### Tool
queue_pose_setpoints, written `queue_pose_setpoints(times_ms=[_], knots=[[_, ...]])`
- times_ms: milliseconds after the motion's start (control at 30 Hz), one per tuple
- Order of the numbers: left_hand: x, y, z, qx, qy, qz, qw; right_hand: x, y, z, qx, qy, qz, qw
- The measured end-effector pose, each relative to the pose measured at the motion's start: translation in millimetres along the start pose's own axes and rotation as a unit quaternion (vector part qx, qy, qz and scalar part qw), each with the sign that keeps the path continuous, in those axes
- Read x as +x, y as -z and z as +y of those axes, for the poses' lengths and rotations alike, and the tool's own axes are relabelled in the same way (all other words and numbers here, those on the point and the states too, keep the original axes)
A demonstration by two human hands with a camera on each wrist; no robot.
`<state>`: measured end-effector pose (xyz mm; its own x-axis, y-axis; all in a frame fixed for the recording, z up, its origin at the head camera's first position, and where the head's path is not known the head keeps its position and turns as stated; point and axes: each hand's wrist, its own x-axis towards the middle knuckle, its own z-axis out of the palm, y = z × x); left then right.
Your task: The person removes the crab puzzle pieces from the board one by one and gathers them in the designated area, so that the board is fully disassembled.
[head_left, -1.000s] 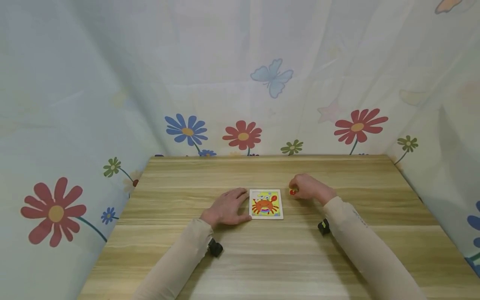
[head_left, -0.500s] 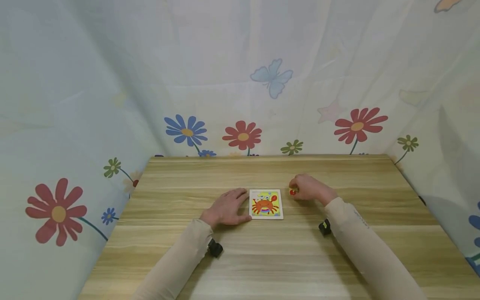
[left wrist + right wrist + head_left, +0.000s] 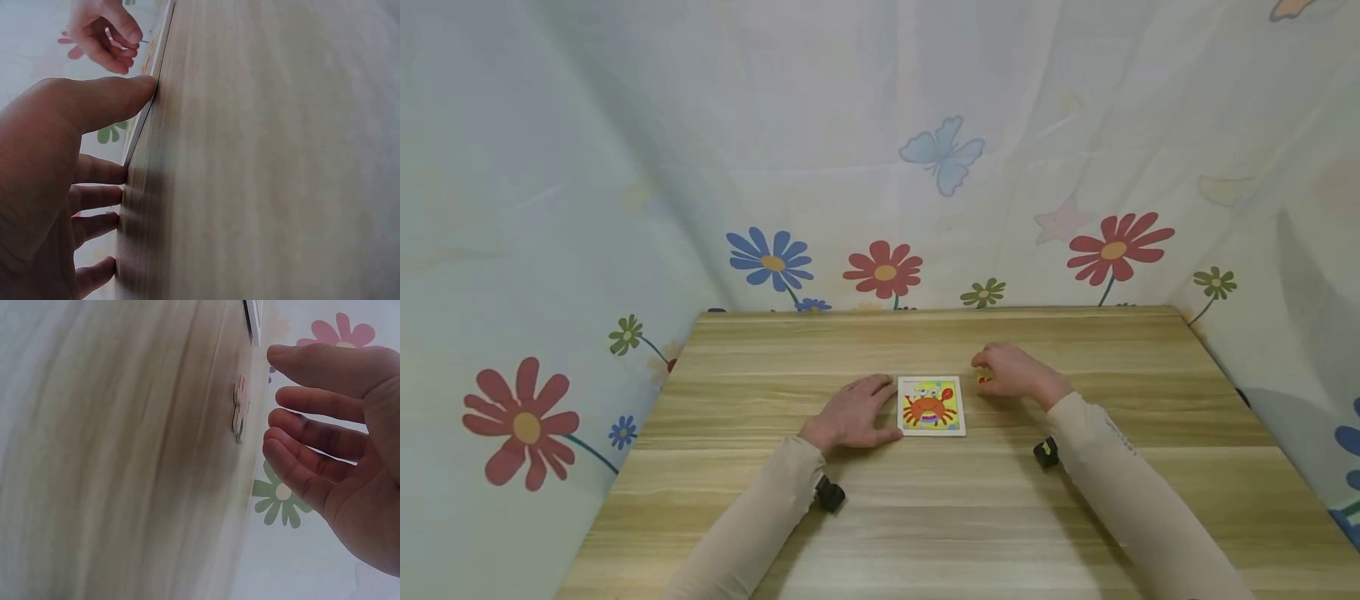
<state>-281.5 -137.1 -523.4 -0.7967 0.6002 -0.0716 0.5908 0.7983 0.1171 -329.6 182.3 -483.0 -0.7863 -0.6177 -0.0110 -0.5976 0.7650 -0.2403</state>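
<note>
A square crab jigsaw puzzle (image 3: 931,406) with a white border lies flat on the table. My left hand (image 3: 852,414) rests at its left side, thumb by the lower left corner and fingers spread on the wood; the left wrist view shows the thumb (image 3: 119,100) against the board's edge. To the right of the puzzle, a small red and yellow puzzle piece (image 3: 982,380) lies partly hidden under my right hand (image 3: 1011,371). In the right wrist view that piece (image 3: 240,409) sits flat on the wood, apart from the loosely bent fingers (image 3: 312,462), which hold nothing.
The wooden table (image 3: 880,517) extends to a back edge against a white curtain (image 3: 820,125) printed with flowers and a butterfly. Each wrist carries a small black camera, one of them the right wrist camera (image 3: 1046,452).
My right hand has let go of the small puzzle piece and lifted slightly, its fingers spreading apart. The left hand stays in place beside the puzzle.
</note>
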Motion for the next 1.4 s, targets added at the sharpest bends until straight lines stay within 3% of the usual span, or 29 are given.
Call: queue_pose_setpoints(times_ms=[733, 1400], knots=[[-1.2, 1.8, 1.5, 0.004, 0.0, 0.004, 1.0, 13.1, 1, -21, 0.023, 0.001, 0.013, 0.9996], [-0.8, 2.2, 1.2, -0.005, -0.001, 0.003, 1.0, 29.6, -10, -43, 0.014, 0.04, 0.009, 0.9991]])
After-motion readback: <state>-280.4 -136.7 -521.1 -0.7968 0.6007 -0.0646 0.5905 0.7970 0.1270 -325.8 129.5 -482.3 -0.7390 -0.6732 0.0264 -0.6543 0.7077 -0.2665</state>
